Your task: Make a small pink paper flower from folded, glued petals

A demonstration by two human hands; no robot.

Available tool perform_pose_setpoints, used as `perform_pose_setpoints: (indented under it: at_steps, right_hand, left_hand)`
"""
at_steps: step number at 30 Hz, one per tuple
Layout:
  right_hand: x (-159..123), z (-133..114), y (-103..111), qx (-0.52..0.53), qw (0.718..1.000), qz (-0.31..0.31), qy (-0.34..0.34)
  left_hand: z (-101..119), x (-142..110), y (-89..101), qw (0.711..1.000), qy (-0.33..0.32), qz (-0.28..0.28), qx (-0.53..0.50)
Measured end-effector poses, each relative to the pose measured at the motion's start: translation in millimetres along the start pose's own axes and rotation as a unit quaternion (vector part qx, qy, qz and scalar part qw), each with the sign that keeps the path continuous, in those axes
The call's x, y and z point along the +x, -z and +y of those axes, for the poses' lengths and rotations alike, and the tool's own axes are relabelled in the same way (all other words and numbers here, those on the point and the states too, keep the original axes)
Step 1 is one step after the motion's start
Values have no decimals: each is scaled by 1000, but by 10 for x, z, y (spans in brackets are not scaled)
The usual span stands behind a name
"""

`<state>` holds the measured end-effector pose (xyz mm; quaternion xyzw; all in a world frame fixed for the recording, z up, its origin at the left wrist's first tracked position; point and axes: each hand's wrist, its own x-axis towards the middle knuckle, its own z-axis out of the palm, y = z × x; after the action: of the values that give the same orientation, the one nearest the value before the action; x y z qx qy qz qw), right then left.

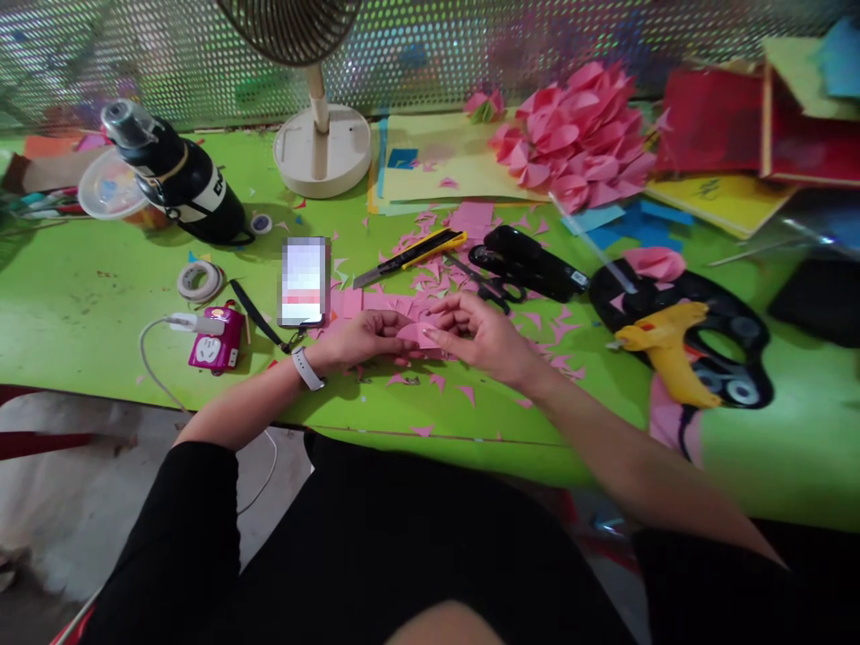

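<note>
Between my two hands is a small piece of pink paper point(417, 336) with a curved edge. My left hand point(369, 336), a pale watch band on its wrist, pinches the paper's left side. The thumb and fingers of my right hand point(477, 336) grip its right side. Pink paper scraps point(467, 394) lie around and under both hands. Just beyond them are a yellow and black utility knife point(411, 257), black scissors point(494, 285) and a black stapler point(528, 262). A phone point(302, 280) lies beyond my left wrist.
On the right, a yellow glue gun point(672, 345) rests on a black holder point(735, 336). A pink paper flower cluster point(578, 134) sits at the back. A fan point(322, 148), black bottle point(194, 184), tape roll point(200, 281) and purple plug adapter point(219, 339) stand leftward on the green table point(100, 313).
</note>
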<state>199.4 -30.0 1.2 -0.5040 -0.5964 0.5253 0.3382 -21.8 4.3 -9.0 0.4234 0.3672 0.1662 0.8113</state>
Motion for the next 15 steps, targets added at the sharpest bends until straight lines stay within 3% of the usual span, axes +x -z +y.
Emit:
perform_pose_setpoints:
  at_steps: [15]
  right_hand:
    - [6, 67, 45, -9, 998, -55, 0]
  left_hand:
    - [8, -4, 14, 999, -20, 5, 33]
